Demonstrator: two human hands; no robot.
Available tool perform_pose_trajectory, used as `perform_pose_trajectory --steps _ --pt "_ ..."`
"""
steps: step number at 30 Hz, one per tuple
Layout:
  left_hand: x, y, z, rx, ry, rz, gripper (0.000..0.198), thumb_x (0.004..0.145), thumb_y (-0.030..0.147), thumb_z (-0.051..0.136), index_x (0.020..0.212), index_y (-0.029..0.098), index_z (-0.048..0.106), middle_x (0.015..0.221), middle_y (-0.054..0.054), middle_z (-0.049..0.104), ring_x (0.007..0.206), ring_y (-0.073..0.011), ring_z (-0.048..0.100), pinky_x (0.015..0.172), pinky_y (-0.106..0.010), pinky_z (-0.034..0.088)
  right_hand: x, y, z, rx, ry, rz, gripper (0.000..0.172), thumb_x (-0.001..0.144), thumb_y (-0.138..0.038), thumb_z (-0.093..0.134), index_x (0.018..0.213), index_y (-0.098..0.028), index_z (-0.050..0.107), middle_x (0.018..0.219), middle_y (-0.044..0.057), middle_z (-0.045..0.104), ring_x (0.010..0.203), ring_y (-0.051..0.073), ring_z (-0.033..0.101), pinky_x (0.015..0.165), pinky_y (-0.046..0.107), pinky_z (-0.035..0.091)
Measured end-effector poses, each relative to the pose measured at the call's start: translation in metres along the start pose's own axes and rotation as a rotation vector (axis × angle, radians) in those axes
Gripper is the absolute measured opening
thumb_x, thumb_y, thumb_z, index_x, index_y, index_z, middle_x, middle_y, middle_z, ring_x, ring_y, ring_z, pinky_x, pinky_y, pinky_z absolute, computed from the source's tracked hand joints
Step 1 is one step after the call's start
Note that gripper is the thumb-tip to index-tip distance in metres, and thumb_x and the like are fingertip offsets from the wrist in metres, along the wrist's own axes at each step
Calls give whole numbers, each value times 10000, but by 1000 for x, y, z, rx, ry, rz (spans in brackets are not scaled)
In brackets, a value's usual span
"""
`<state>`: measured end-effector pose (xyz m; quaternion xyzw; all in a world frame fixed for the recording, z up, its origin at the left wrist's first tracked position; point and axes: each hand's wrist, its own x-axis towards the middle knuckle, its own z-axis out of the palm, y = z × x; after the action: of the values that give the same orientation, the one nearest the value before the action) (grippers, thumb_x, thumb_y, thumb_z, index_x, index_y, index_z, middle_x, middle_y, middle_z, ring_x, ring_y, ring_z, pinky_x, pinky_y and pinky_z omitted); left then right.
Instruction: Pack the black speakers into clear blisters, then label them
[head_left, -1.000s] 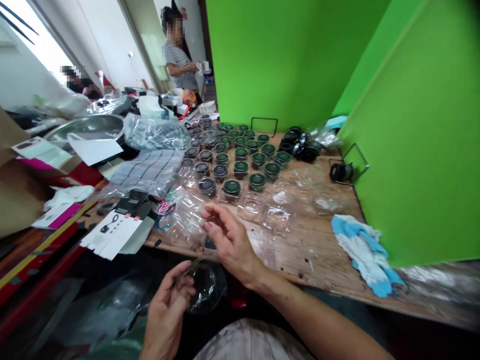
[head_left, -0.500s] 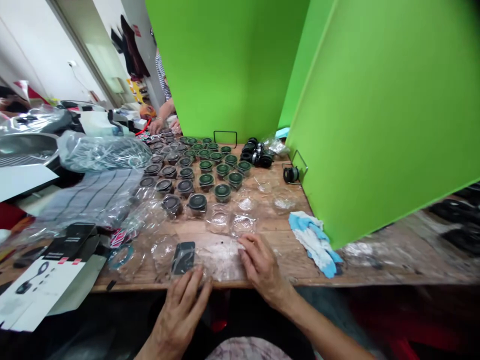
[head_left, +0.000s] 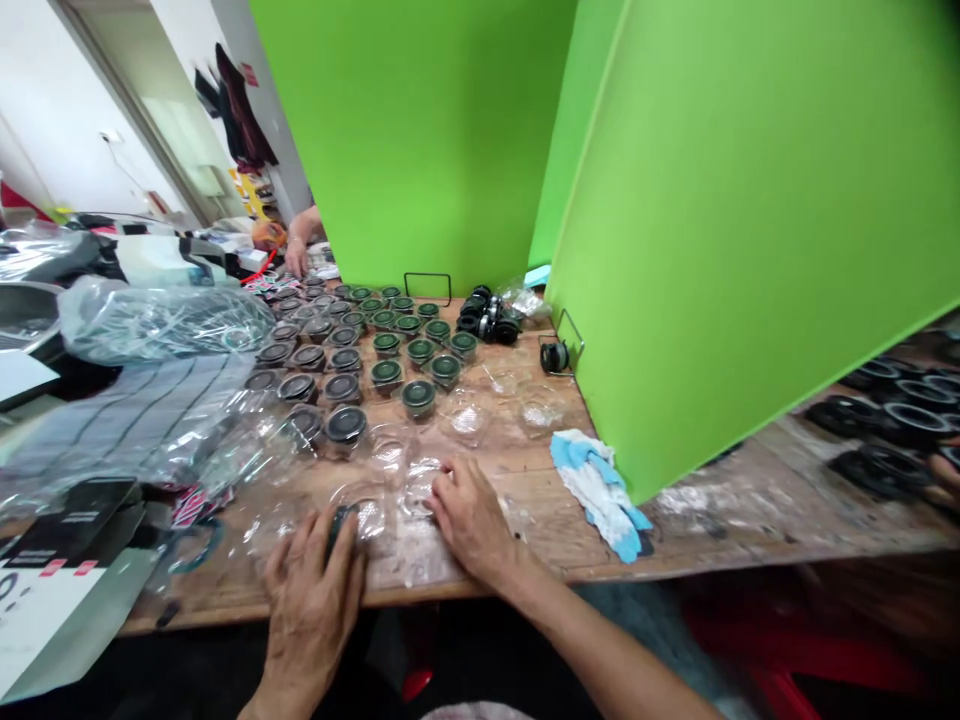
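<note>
My left hand point(head_left: 315, 585) lies at the table's front edge, fingers spread over a small dark rectangular piece point(head_left: 341, 522) and clear plastic. The hand covers most of the dark piece. My right hand point(head_left: 471, 525) has curled fingers at the side of a clear plastic blister shell point(head_left: 421, 492), apparently pinching its edge. Another clear round-moulded shell point(head_left: 371, 510) lies between the hands. Beyond them stand several dark round-topped parts point(head_left: 346, 425) in clear shells, in rows.
Green panels point(head_left: 442, 150) stand at the back and right. A blue-and-white cloth point(head_left: 600, 490) lies by the right panel. Black parts point(head_left: 487, 318) and a roll-like part point(head_left: 554, 356) are near the panels. An opened printed box point(head_left: 67, 600) is at left. Another person's hand point(head_left: 298, 255) shows far left.
The view has turned right. My left hand has moved over the dark piece, which lay uncovered before. My right hand has moved a little left and away, and a clear shell is nearer me.
</note>
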<state>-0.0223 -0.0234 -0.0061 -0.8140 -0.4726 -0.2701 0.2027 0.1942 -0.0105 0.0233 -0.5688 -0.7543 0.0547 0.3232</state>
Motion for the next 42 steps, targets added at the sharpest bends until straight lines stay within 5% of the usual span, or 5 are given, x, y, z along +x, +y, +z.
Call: perform_pose_trajectory --steps 7,16,24,33,42 --pt "8 11 11 -54 72 -94 622 780 130 551 1372 176 364 1295 -219 507 1208 -355 464 1030 -586 195 34 23 -28 116 49 -59 220 873 -379 523 897 -186 625 928 49 602 897 164 532 795 303 432" --pt "2 15 34 -177 79 -20 686 756 116 590 1388 223 347 1354 -179 465 1241 -319 439 1073 -534 184 152 160 -79 -260 380 688 401 847 -276 518 1199 -84 510 1365 248 322 1221 370 328 916 581 282" --pt "0 13 33 -258 90 -35 665 735 75 596 1351 244 407 1397 -141 429 1275 -299 402 1089 -519 179 140 212 -64 -282 412 698 219 872 -290 539 1038 -150 565 1102 63 557 984 175 538 859 411 446" --pt "8 22 26 -151 78 -62 537 761 82 570 1285 150 476 1321 -219 491 1296 -348 367 1061 -586 162 123 122 -85 -311 425 338 296 798 -137 489 1070 -170 601 1223 122 446 1135 254 401 955 439 336" --pt "3 52 -19 -819 16 -419 496 766 274 640 1248 230 533 1177 -110 609 1078 -291 550 957 -441 392 -35 -31 -58 96 264 -306 535 778 -57 506 1277 -224 411 1116 95 483 1066 196 485 883 341 471"
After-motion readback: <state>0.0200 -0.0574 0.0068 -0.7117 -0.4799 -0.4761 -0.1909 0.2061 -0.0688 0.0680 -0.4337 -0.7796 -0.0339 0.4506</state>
